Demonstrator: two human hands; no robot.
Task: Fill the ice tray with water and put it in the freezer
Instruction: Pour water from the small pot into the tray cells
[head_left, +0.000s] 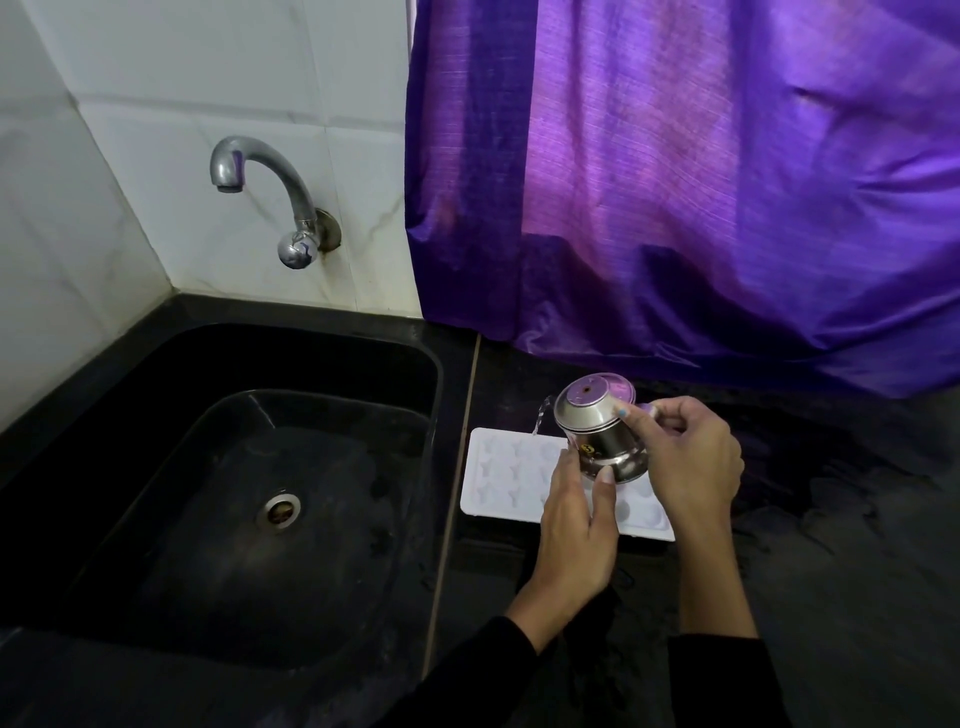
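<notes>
Ice tray (511, 470): white, flat on the dark tabletop (831, 545), right of the sink (156, 415).
Cup (597, 434): shiny metal, tipped over the tray, water (540, 415) pouring out.
Left hand (576, 525): grip around the cup's bottom.
Right hand (685, 457): grip around the cup's side.

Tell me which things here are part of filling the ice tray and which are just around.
In use: white ice tray, steel cup pouring water, left hand, right hand.
Just around: tap, black sink, purple curtain.
</notes>
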